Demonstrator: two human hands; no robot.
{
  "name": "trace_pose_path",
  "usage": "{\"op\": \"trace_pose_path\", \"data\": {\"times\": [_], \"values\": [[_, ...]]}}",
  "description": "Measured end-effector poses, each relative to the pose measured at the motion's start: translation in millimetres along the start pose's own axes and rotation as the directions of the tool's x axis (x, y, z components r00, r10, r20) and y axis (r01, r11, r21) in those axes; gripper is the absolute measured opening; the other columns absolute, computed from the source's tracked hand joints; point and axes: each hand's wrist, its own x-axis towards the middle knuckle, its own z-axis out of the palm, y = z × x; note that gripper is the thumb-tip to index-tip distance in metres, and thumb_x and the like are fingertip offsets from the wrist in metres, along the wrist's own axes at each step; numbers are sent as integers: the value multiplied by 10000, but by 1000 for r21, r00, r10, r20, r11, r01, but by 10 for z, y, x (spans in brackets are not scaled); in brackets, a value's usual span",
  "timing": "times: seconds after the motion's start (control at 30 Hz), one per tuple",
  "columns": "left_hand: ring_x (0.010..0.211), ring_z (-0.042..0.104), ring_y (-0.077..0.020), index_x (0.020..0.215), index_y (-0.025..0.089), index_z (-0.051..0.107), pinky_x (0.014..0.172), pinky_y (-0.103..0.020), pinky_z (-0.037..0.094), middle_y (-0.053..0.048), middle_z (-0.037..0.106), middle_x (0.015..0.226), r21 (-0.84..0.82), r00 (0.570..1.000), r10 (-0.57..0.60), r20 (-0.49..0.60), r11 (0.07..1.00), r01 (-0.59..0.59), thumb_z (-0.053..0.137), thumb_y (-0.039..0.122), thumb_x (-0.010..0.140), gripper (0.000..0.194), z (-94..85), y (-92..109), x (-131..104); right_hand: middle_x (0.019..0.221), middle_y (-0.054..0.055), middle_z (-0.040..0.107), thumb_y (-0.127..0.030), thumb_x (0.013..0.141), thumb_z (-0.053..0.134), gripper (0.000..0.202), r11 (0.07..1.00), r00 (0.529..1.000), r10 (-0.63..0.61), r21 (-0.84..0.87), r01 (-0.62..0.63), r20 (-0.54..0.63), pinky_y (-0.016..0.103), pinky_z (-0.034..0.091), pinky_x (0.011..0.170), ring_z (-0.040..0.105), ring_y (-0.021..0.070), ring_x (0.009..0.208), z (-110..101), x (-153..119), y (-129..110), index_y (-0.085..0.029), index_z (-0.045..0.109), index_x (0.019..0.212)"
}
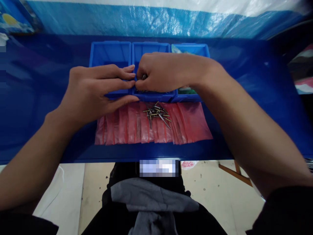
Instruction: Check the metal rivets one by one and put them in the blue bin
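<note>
Forearms [246, 114] inward; right hand [160, 71] curled, left hand [95, 86] outstretched.

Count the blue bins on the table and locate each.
3, side by side: the left bin, partly behind the left hand; the middle bin, under the right hand; and the right bin, partly covered by the right wrist. No other bin seems hidden.

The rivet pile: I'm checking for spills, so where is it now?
In the head view, the rivet pile lies near the centre, on the pink bags, just in front of the middle bin.
</note>
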Motion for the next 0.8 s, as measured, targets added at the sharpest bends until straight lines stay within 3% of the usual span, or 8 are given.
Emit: {"op": "trace_pose_path", "data": {"times": [0.1,0.2,0.33,0.43,0.53,0.63,0.7,0.8], "values": [[1288,739,-230,1238,193,725,1115,-381,666,-65,775,1313,27,1000,11,-9,1000,-11,739,378,1011,293,-5,1,13,501,-55,286,-273,925,586,440,999,995,49,1,-49,-82,358,223,588,265,98,532,-79,-23,46,-232,364,546],[1268,749,-231,1261,171,719,1107,-348,661,-78,778,1301,47,1000,18,-11,999,-18,748,375,1003,330,-8,-5,21,523,-62,188,-254,949,541,450,992,985,82,109,-65,-154,361,181,590,186,96,554,-206,-87,73,-224,327,555],[1284,739,-214,1279,200,716,1118,-315,646,-54,774,1312,50,998,51,-26,998,-49,726,382,1019,318,12,-29,15,553,-54,252,-215,981,525,397,976,955,178,169,-140,-237,341,210,577,232,105,572,-343,-213,-55,-224,405,603],[1228,765,-208,1235,196,718,1049,-281,666,-26,789,1259,117,993,101,-58,989,-94,731,401,1018,299,39,-55,8,574,-42,276,-236,1019,524,398,987,931,155,18,-158,-332,367,236,602,241,134,595,-259,-335,-289,-238,425,634],[1207,774,-207,1201,192,708,992,-275,685,-21,795,1233,141,988,136,-76,982,-125,678,363,1052,229,48,-68,8,582,-4,430,-269,1062,417,365,953,934,-61,-298,-51,-353,393,275,592,364,167,566,42,-472,-470,-250,569,730],[1269,747,-212,1247,199,695,1042,-310,680,-39,778,1302,113,992,120,-30,987,-116,638,311,1074,214,28,-61,13,678,20,592,-214,1075,377,381,920,940,-212,-378,100,-268,371,268,535,512,186,621,395,-585,-466,-214,675,837],[1294,734,-220,1258,191,698,1069,-310,669,-55,767,1335,104,994,109,-4,989,-108,654,306,1066,227,13,-56,16,696,23,613,-137,1065,391,383,849,891,-369,-486,208,-263,346,270,523,541,181,655,557,-633,-386,-196,687,829],[1292,735,-223,1251,183,705,1062,-316,673,-69,769,1328,111,993,115,0,987,-114,653,308,1067,229,7,-60,16,759,40,654,-53,1046,413,371,729,802,-541,-618,294,-255,325,319,553,566,179,738,634,-679,-268,-175,704,851]]}}
